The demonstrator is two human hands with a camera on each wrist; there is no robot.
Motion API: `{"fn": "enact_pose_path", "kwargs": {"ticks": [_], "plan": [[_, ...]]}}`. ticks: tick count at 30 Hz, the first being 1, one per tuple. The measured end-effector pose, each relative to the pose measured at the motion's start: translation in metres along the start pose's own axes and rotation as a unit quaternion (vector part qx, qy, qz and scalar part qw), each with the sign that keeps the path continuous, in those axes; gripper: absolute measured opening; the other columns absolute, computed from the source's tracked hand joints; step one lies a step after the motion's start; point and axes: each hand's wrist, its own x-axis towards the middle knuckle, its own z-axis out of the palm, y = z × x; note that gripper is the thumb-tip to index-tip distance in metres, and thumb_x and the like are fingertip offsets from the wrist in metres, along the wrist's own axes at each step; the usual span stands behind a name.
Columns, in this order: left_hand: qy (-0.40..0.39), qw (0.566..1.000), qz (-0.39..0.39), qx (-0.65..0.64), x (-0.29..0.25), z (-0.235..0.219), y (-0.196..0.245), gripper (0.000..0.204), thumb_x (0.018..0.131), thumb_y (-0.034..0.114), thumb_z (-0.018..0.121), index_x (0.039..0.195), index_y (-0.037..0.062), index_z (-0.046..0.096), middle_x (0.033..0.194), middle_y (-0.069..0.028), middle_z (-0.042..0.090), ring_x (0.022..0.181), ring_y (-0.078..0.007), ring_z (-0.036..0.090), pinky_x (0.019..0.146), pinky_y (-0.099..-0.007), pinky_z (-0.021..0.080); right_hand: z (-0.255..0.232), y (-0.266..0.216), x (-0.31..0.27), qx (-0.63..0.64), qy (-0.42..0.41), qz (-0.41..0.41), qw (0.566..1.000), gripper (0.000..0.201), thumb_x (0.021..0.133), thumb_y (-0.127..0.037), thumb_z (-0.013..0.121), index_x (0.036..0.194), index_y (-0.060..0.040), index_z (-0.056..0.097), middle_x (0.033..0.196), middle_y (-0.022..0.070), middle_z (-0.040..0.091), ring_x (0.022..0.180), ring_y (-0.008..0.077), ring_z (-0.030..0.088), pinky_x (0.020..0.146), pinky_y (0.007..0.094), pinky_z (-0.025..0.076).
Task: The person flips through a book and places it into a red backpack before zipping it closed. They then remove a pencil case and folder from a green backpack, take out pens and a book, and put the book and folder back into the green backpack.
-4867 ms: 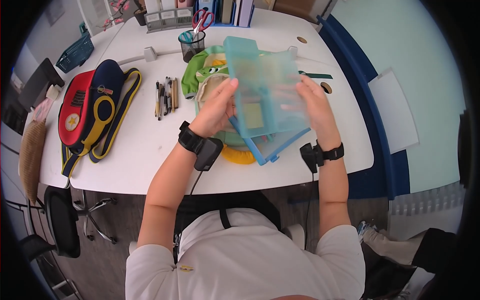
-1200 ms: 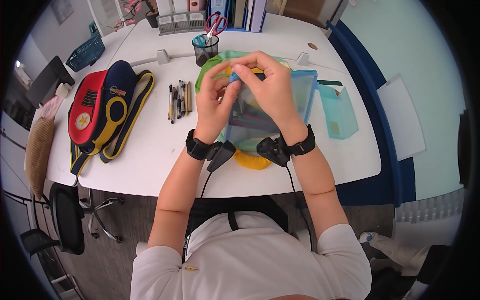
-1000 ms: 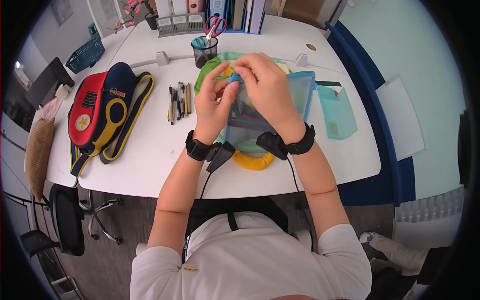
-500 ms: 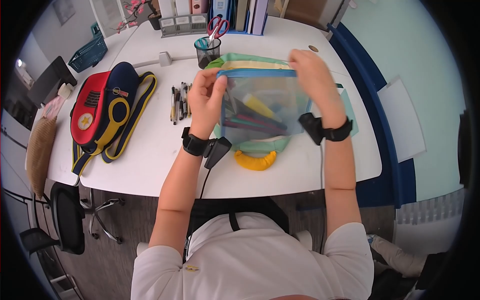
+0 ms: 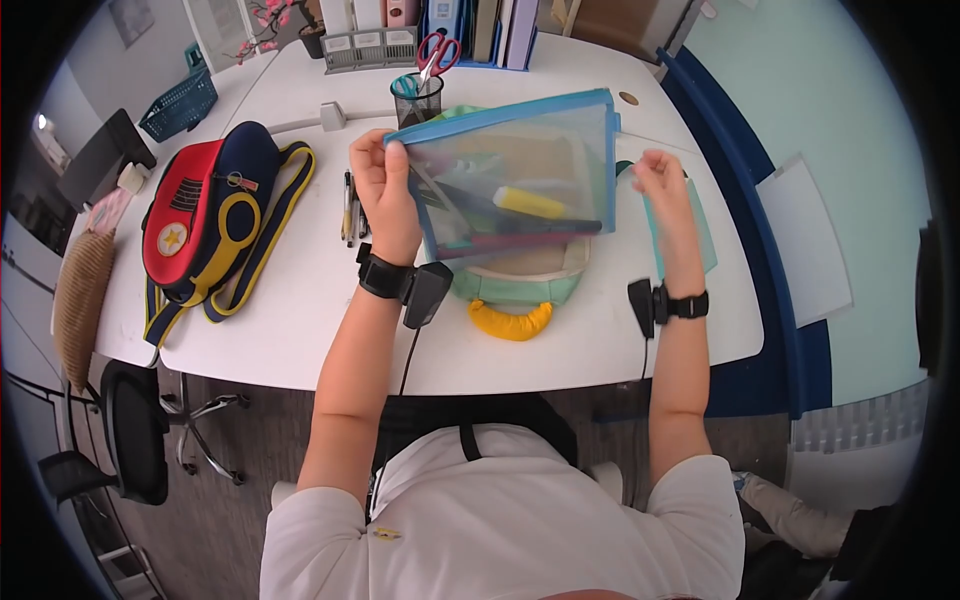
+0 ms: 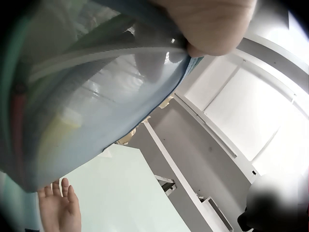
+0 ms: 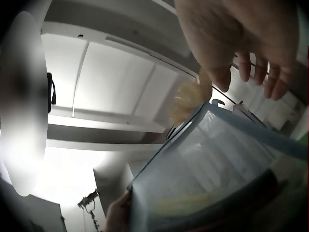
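My left hand [image 5: 388, 205] pinches the top left corner of a translucent zip pouch [image 5: 565, 150] with blue edging. The pouch is held up, its right end higher than its left. Through its side show a yellow highlighter-like item [image 5: 530, 203], a dark long item and reddish sticks. My right hand [image 5: 672, 215] is apart from the pouch, to its right, fingers loose and holding nothing. In the right wrist view, my right hand's fingers hang above the pouch's top edge. Beneath the pouch lies a green backpack [image 5: 515, 288] with a yellow padded handle [image 5: 510, 322], mostly covered.
A translucent teal case [image 5: 697, 222] lies under my right hand. To the left are several pens [image 5: 348, 212] and a red and navy bag [image 5: 190, 215]. Behind stand a mesh cup [image 5: 416, 104] with scissors [image 5: 436, 55] and a folder rack [image 5: 370, 50].
The teal case went from both hands to the desk's right side. My right hand slid along the pouch's zip from left to right, then let go. The pouch has risen and tilted.
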Motion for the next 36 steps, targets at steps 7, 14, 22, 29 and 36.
{"fn": "enact_pose_path", "kwargs": {"ticks": [7,14,22,29,36], "plan": [[0.07,0.994,-0.021,-0.081,0.003,0.0,0.004,0.017,0.096,0.018,0.045,0.109,0.0076,0.04,0.096,-0.0026,0.051,0.086,-0.0088,0.049,0.08,-0.0233,0.04,0.048,-0.006,-0.058,0.488,-0.09,0.248,0.832,0.034,0.091,-0.017,0.051,0.122,-0.006,0.043,0.122,0.0102,0.048,0.112,0.0225,0.048,0.097,0.04,0.038],[0.051,0.985,-0.078,-0.143,-0.001,0.0,-0.006,0.017,0.096,0.016,0.044,0.109,0.0083,0.038,0.098,-0.0049,0.055,0.088,-0.0116,0.053,0.079,-0.0268,0.044,0.088,-0.039,-0.07,0.46,-0.203,0.216,0.837,0.037,0.095,-0.019,0.045,0.129,-0.0068,0.036,0.129,0.0111,0.045,0.116,0.0271,0.049,0.1,0.0457,0.036],[-0.12,0.931,-0.338,-0.066,0.032,-0.047,0.001,0.022,0.09,0.02,0.05,0.105,0.0044,0.052,0.101,-0.0045,0.057,0.09,-0.0132,0.056,0.079,-0.0264,0.045,0.075,-0.038,-0.039,0.305,-0.232,0.161,0.91,0.036,0.095,-0.02,0.046,0.127,-0.0063,0.036,0.121,0.0074,0.051,0.105,0.0178,0.056,0.083,0.036,0.051],[-0.239,0.862,-0.417,0.161,0.032,-0.065,-0.008,0.045,0.091,0.025,0.052,0.13,0.0048,0.043,0.101,-0.0078,0.056,0.086,-0.0114,0.055,0.071,-0.0254,0.048,0.095,-0.037,-0.015,0.118,-0.263,0.121,0.95,0.037,0.094,-0.015,0.045,0.128,-0.0019,0.038,0.118,0.0053,0.052,0.098,0.0104,0.056,0.079,0.0282,0.05],[-0.203,0.864,-0.443,0.125,0.032,-0.077,-0.035,0.04,0.092,0.029,0.052,0.122,0.0045,0.046,0.095,-0.0043,0.053,0.083,-0.0104,0.053,0.068,-0.0278,0.046,0.116,-0.041,0.008,0.139,-0.265,0.052,0.953,0.034,0.093,-0.015,0.045,0.123,-0.0013,0.043,0.108,0.0046,0.056,0.089,0.009,0.056,0.071,0.0248,0.049]]}}
